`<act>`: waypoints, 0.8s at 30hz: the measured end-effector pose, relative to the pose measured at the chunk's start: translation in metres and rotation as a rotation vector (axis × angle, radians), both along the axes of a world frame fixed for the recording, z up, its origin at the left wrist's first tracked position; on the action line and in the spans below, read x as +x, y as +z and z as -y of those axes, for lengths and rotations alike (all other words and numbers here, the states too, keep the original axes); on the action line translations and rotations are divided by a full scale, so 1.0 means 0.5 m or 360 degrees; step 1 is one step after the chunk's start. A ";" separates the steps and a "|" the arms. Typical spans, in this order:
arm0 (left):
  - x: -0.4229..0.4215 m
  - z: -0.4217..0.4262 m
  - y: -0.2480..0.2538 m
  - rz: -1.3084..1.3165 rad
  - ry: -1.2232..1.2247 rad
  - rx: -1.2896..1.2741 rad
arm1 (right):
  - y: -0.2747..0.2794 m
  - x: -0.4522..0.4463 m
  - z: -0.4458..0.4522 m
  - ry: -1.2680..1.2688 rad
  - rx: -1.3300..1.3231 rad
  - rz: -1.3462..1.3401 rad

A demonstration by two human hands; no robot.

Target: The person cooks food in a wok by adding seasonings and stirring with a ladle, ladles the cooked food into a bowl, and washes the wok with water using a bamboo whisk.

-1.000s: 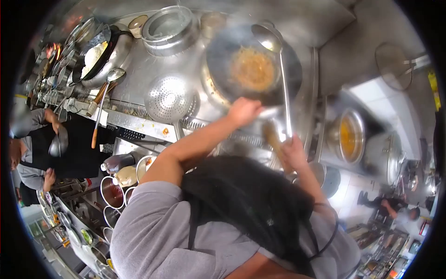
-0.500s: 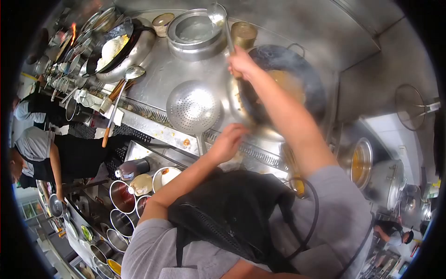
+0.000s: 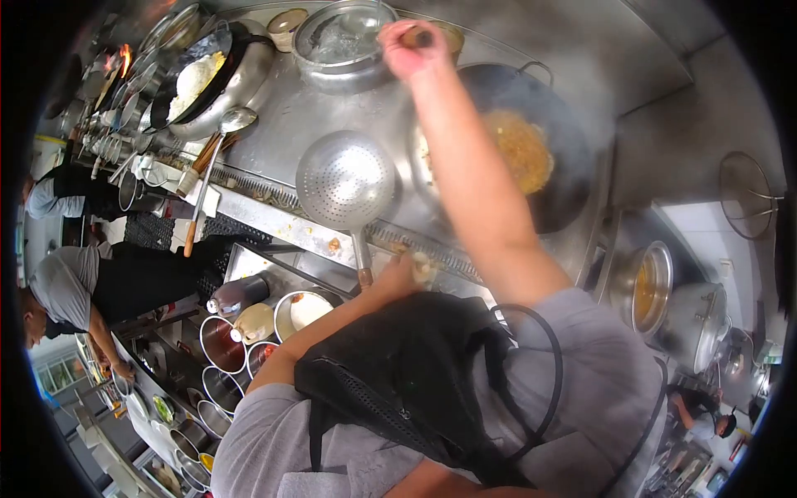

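My right hand (image 3: 407,58) is wrapped round the wooden handle of a ladle (image 3: 423,38), whose end points up at me. The ladle's head is down in the metal pot of water (image 3: 340,70), where the surface is churned. Below my right forearm sits a dark wok (image 3: 569,166) with golden-brown food (image 3: 525,153) in steaming liquid. My left hand (image 3: 397,276) is low at the stove's front edge, fingers curled beside a pale item (image 3: 426,270) that I cannot make out. Just left of it lies a perforated skimmer (image 3: 344,181), its handle towards me.
At the upper left, another wok (image 3: 237,79) holds white and yellow food. A second ladle (image 3: 203,187) lies across the front ledge. Several seasoning containers (image 3: 222,344) stand at lower left, near a co-worker (image 3: 70,282). A pan of orange liquid (image 3: 656,286) is at right.
My right hand has moved up and left, tilting the ladle into the water pot. My left hand has drawn down towards the stove's front edge. More of the wok's food shows.
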State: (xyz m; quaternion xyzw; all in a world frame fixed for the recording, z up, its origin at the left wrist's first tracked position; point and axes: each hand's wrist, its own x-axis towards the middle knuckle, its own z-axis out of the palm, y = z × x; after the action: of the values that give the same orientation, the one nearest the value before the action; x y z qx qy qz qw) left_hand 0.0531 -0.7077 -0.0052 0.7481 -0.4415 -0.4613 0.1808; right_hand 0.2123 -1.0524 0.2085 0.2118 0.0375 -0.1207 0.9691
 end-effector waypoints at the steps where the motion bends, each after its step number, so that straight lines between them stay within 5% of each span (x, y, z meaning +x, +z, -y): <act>1: -0.004 0.002 -0.006 0.0024 -0.0048 -0.0050 | 0.013 -0.045 0.005 -0.0167 0.0023 0.0162; 4: -0.015 0.013 -0.016 0.0133 -0.0104 -0.0021 | -0.021 -0.192 0.064 -0.0347 -0.0191 0.0382; 5: -0.022 0.013 -0.016 0.0190 -0.0105 -0.0069 | -0.076 -0.215 0.085 -0.0619 -0.0796 -0.0027; 6: -0.026 0.011 -0.022 0.0205 -0.0081 -0.0115 | -0.041 -0.244 0.011 -0.1030 -0.1475 -0.1317; 8: -0.038 0.013 -0.016 0.0343 -0.0076 -0.0115 | -0.072 -0.335 0.042 -0.1190 -0.1831 -0.2221; 11: -0.058 -0.005 -0.054 0.0361 0.0036 -0.0387 | -0.154 -0.613 0.191 -0.1320 -0.1969 -0.2249; 14: -0.067 -0.011 -0.096 0.0317 0.0243 -0.0362 | -0.085 -0.844 0.109 -0.0840 -0.2195 -0.2552; 18: -0.066 -0.010 -0.065 0.0383 0.0268 -0.0276 | -0.100 -1.026 -0.023 -0.0734 -0.2305 -0.2262; 20: -0.063 -0.017 -0.028 0.0466 0.0364 -0.0253 | -0.135 -1.070 -0.066 -0.0722 -0.2346 -0.1916; 22: -0.056 -0.039 0.009 0.0088 0.0661 -0.0513 | -0.115 -1.084 -0.099 -0.0462 -0.1926 -0.1800; 24: -0.106 -0.065 0.198 0.0071 0.0834 -0.0550 | -0.130 -1.109 -0.080 -0.0168 -0.1914 -0.1468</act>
State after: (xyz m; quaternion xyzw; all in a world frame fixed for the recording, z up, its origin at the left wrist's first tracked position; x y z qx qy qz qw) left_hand 0.0003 -0.6753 0.0936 0.8045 -0.3095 -0.3007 0.4082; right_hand -0.3423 -1.0122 0.1435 -0.4233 0.3564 -0.2430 0.7967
